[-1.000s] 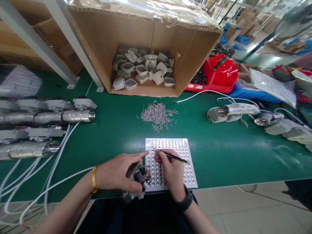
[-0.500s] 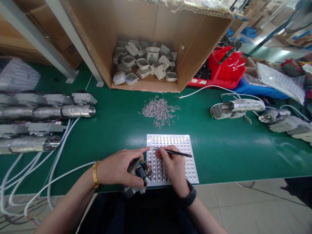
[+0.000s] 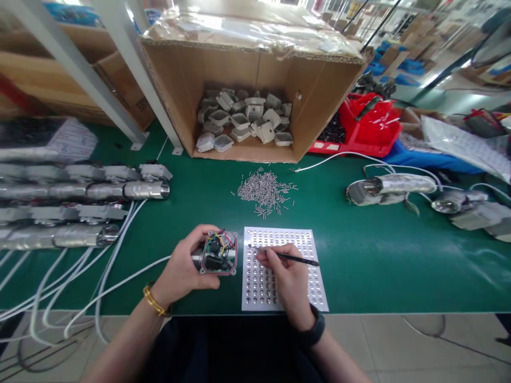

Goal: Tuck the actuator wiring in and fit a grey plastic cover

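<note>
My left hand (image 3: 186,266) is wrapped round a grey housing (image 3: 220,254) whose uncovered side faces up, showing coloured wires and dark parts inside a red seal line. A white cable runs from it to the left. My right hand (image 3: 288,274) pinches tweezers (image 3: 297,259) with a black handle. Their thin tip points left over a white sheet (image 3: 246,298) set with rows of round silver pieces. The tip is near the sheet's left edge; whether it grips a piece is too small to tell. A gap separates the housing from the sheet.
A pile of small screws or pins (image 3: 263,191) lies beyond the sheet. Behind it, a cardboard box (image 3: 171,106) holds several grey housings (image 3: 240,121). Metal tube assemblies (image 3: 147,190) with white cables line the left; others (image 3: 403,184) lie right, near a red bin (image 3: 367,141).
My left hand has drawn back left from the sheet and turned the housing's uncovered side up; its index finger no longer reaches the tweezer tip. My right hand stays over the sheet.
</note>
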### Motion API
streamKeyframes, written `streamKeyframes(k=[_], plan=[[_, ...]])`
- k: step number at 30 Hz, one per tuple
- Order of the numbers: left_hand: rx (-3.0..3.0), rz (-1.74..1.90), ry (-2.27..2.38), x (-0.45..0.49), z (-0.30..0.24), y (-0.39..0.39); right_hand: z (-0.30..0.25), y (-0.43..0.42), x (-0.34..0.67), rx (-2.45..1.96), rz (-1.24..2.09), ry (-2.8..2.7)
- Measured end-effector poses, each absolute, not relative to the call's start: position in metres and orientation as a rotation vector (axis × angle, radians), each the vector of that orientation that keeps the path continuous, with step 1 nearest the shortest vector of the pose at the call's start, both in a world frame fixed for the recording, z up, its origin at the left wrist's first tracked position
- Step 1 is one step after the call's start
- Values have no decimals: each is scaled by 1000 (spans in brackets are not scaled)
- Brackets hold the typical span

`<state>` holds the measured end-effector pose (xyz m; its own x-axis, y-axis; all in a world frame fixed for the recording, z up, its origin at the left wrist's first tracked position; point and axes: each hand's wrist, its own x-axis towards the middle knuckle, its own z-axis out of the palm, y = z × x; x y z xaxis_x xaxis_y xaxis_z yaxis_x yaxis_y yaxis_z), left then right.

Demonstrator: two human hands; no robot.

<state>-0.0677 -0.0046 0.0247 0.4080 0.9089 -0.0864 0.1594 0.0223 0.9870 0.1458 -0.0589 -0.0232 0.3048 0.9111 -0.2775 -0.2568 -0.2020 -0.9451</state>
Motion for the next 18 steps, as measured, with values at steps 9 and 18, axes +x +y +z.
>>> streamKeyframes(k=[9, 18], plan=[[1706, 1008, 1260, -32, 5, -6, 33, -38, 149, -916, 1563, -470], [1562, 1004, 1277, -29, 3, -14, 29, -29, 133, -1027, 1450, -582]])
